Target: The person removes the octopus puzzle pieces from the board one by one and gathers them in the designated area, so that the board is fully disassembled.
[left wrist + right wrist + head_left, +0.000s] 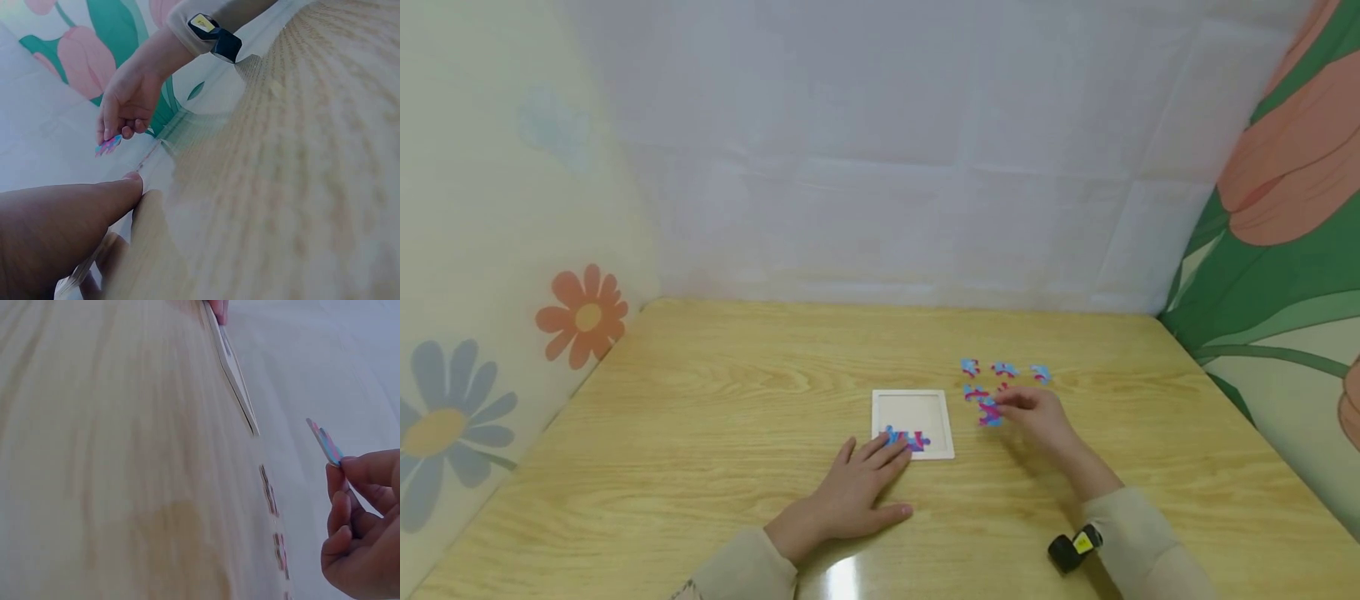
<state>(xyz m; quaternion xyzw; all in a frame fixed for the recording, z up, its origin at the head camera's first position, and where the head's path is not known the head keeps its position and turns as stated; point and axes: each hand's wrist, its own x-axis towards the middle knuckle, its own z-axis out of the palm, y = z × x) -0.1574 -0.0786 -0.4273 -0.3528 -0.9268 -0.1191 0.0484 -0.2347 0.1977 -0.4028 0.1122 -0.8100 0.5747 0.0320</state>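
My right hand pinches a blue, pink and purple jigsaw piece between thumb and fingertips. In the right wrist view that piece is raised above the table. My left hand lies flat with spread fingers, its fingertips on the lower left of a white square puzzle frame. Joined jigsaw pieces fill part of the frame's near edge, partly hidden under those fingertips. The left thumb points out to the side in the left wrist view.
Several loose jigsaw pieces lie right of the frame, beyond the right hand. A black camera with a yellow label is strapped at the right wrist. The wooden table ends at a white cloth behind and flowered panels at both sides.
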